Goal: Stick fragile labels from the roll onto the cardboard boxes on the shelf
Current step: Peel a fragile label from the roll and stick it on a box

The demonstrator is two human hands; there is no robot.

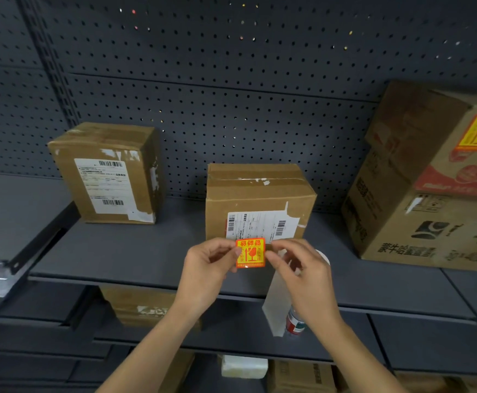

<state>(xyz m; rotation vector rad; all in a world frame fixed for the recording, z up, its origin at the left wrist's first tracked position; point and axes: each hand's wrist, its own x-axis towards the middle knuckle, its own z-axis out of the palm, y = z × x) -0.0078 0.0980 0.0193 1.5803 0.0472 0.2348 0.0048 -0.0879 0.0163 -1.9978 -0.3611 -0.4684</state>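
At the centre of the frame, my left hand [209, 268] and right hand [302, 275] each pinch a side edge of the fragile label [250, 252]. The middle box [260, 202] stands just above it, equally near both hands.

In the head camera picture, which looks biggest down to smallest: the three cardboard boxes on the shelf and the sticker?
1. Biggest: printed carton on the right, partly cut off by the picture's edge.
2. The left box and middle box look about alike, so no ranking.
3. Smallest: fragile label, though nearest the camera.
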